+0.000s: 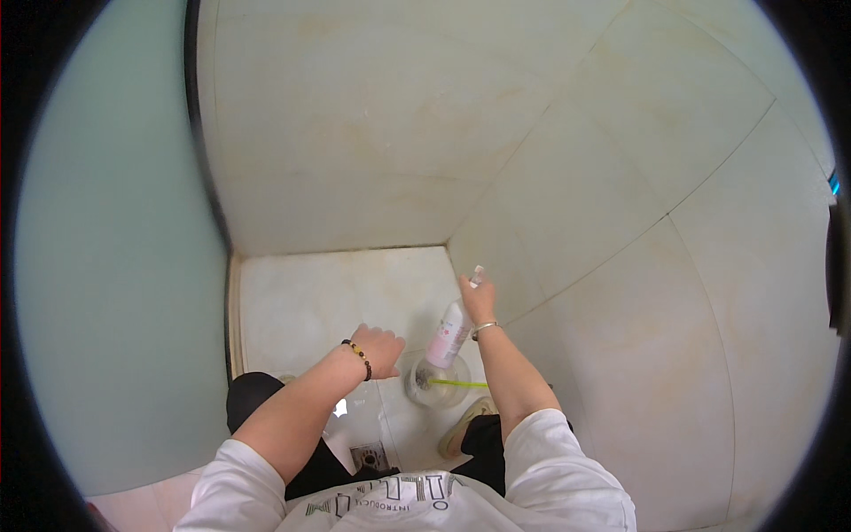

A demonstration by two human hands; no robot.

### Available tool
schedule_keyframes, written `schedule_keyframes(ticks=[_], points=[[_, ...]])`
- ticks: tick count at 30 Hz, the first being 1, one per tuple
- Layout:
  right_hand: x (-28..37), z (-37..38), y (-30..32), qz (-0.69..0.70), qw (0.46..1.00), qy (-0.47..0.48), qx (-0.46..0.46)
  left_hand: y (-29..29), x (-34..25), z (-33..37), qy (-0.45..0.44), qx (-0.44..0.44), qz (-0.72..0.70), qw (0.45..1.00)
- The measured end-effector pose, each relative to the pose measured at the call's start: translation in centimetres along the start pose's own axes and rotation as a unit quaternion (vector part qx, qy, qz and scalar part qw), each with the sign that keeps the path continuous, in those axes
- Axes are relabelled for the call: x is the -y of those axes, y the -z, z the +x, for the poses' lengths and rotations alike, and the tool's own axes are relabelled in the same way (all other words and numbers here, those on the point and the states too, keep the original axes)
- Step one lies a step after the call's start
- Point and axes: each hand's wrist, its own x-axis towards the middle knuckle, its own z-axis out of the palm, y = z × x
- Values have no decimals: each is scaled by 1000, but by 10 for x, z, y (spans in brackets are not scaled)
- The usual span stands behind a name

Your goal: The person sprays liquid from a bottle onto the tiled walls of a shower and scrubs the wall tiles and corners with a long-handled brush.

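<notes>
My right hand (480, 300) is wrapped round the top of a white and pink spray bottle (446, 341), close to the right wall. The bottle tilts, its nozzle pointing up and away from me and its base over a clear round basin (454, 397). Inside the basin lies a dark scrubbing head (424, 379) with a thin yellow-green handle (459, 384) that reaches over the rim. To the left of the bottle, my left hand (381, 350) hangs above the floor, back up and fingers curled in. Nothing sticks out of it, though its palm side is hidden.
Pale tiled walls (355, 115) meet in a corner ahead, with dark grime along the floor joint. A frosted glass panel (115, 266) with a dark edge stands at left. Below me are a square floor drain (370, 457) and my shoe (463, 430) beside the basin.
</notes>
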Motion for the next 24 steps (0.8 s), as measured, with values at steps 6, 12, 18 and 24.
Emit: schedule_keyframes(ticks=[6, 12, 18, 24], points=[[19, -10, -8, 19, 1000, -20, 13, 1, 3, -6, 12, 18, 4, 1000], [19, -26, -15, 1, 999, -17, 48, 5, -1, -4, 3, 9, -1, 1000], [49, -46, -43, 82, 990, 42, 103, 8, -5, -1, 7, 43, 0, 999], [76, -62, -79, 59, 984, 97, 138, 1, -6, -2, 12, 120, 6, 993]])
